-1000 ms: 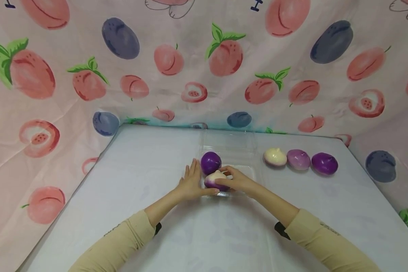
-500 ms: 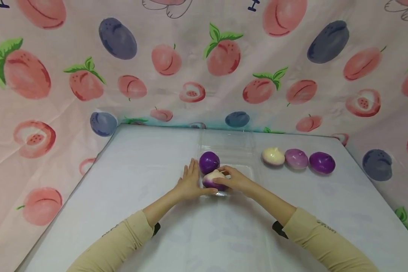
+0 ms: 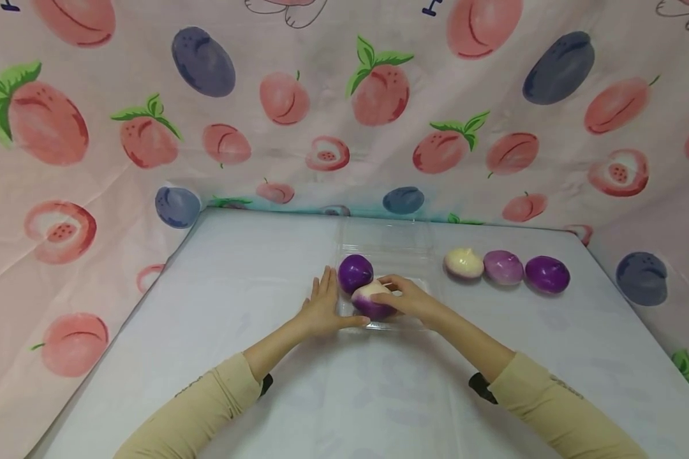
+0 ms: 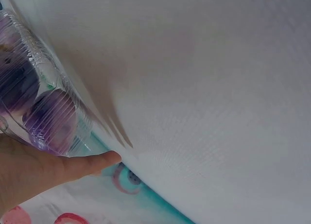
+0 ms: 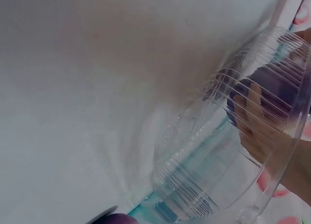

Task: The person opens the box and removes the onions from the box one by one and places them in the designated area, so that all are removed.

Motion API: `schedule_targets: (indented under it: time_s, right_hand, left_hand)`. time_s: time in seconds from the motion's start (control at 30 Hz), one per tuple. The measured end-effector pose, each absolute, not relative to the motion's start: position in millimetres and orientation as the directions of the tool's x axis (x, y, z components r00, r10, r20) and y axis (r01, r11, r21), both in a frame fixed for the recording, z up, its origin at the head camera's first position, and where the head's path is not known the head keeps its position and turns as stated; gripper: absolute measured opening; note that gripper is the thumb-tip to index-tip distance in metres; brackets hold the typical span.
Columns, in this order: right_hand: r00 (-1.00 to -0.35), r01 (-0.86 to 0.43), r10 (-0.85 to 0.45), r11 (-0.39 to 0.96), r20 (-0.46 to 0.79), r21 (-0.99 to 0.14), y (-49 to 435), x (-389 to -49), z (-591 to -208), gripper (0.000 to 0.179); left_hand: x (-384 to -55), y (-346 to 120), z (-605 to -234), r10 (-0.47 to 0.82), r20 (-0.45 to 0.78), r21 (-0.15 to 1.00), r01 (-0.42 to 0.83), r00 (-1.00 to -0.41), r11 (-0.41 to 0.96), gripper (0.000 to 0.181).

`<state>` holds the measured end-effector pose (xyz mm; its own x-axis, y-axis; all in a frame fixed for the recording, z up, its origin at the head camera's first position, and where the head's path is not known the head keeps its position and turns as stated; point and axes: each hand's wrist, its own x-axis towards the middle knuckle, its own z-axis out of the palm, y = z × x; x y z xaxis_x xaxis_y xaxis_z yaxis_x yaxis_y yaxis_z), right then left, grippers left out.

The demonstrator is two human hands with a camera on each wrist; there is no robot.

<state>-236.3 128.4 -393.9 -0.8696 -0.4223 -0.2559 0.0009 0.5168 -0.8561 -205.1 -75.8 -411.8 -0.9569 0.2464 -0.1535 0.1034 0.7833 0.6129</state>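
In the head view, a clear plastic clamshell box [image 3: 402, 324] lies with its lid [image 3: 386, 234] folded back. A dark purple onion [image 3: 355, 272] sits in its far left corner. My right hand [image 3: 411, 300] grips a white-and-purple onion [image 3: 365, 304] near the front of the box, tilted against the purple one. Its fingers also show through the ribbed wall in the right wrist view. My left hand [image 3: 321, 313] rests along the box's left side, fingers straight, thumb across the front corner. Onions [image 4: 51, 119] show through the wall in the left wrist view.
Right of the box, a pale cream onion [image 3: 464, 263], a light purple onion [image 3: 503, 268] and a dark purple onion [image 3: 547, 275] stand in a row. A white cloth covers the table [image 3: 235, 280]. A fruit-patterned curtain [image 3: 298, 57] rises behind and at both sides.
My right hand has shifted the white-and-purple onion slightly right and away from me, and its pale tip has turned out of sight. My left hand and the other onions stay put.
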Motion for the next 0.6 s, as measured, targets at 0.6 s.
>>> schedule_targets:
  time_s: [0.6]
  right_hand:
    - [-0.849, -0.085, -0.511, 0.382, -0.133, -0.92, 145, -240, -373, 0.056]
  left_hand:
    - [-205, -76, -411, 0.255, -0.172, 0.602, 0.104, -0.952, 0.791, 0.121]
